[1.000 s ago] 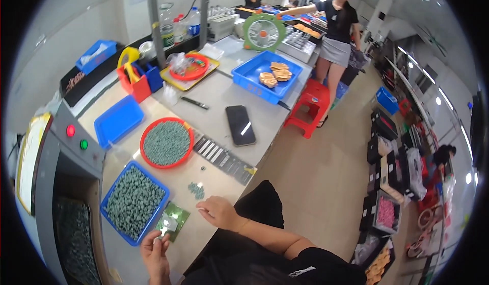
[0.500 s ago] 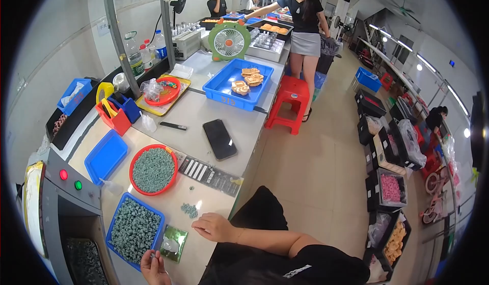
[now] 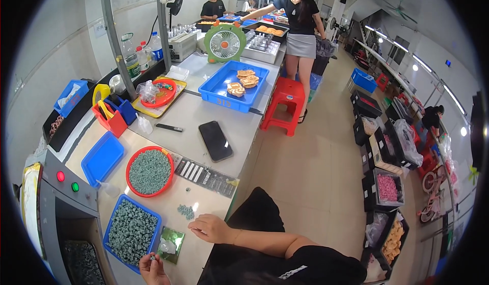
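At the bottom of the view, my left hand (image 3: 154,272) pinches a small grey-green piece between thumb and fingertips, beside the near corner of a blue tray (image 3: 159,225) heaped with similar pieces. My right hand (image 3: 211,228) rests on the table edge, palm down, fingers loosely bent and a little apart, nothing seen in them. Just beyond it lies a small pile of pale green pieces (image 3: 186,212). Between my hands is a shiny green packet (image 3: 174,236) with a clear, whitish lump on it. A red round tray (image 3: 171,179) of smaller green pieces stands farther off.
An empty-looking blue tray (image 3: 103,158), a phone (image 3: 215,141), a black-handled tool (image 3: 168,127) and a blue bin of waffle-like pieces (image 3: 224,100) share the table. A grey machine (image 3: 55,193) stands left. Beyond a red stool (image 3: 283,101) stands a person (image 3: 300,25).
The whole view has shifted slightly. A seated person at the back has lowered a hand from the head. My left hand keeps its pinch, and my right hand stays on the table.
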The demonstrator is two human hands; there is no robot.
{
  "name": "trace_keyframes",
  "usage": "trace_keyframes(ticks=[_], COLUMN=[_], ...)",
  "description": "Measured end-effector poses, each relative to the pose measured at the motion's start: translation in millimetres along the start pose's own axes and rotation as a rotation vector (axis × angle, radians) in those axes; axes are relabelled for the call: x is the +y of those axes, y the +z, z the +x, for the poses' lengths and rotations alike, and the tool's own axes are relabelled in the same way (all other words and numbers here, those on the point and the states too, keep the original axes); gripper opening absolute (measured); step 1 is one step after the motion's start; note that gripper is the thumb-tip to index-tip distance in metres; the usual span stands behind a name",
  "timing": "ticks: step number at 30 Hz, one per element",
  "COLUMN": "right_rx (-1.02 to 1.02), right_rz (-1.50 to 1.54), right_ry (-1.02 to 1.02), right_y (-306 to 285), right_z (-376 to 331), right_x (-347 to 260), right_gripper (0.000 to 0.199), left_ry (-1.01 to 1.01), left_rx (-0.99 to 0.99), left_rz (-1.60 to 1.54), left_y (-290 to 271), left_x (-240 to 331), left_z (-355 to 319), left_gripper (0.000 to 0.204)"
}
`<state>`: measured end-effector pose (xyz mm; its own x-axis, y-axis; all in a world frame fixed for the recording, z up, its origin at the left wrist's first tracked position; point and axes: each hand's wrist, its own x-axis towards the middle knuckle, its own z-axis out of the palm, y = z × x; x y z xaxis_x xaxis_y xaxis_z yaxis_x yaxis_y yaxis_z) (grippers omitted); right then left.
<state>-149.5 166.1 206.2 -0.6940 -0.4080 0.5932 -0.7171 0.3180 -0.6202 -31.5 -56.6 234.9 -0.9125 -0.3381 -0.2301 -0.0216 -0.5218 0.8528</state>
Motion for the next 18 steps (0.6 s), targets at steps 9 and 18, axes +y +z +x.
trace_keyframes(ticks=[9, 18], right_rx=[0.002, -0.077], right_rz=[-0.006, -0.020], right_ry=[-0.007, 0.061], right_y=[2, 1], right_z=[-1, -2], right_x=[1, -1], right_gripper=[0.008, 0.009], left_ry=[-0.039, -0.059], left_rx=[-0.032, -0.054], left_rz=[-0.146, -0.199], left_y=[-1, -4], left_x=[1, 2], left_z=[1, -2], left_gripper=[0.021, 0.023])
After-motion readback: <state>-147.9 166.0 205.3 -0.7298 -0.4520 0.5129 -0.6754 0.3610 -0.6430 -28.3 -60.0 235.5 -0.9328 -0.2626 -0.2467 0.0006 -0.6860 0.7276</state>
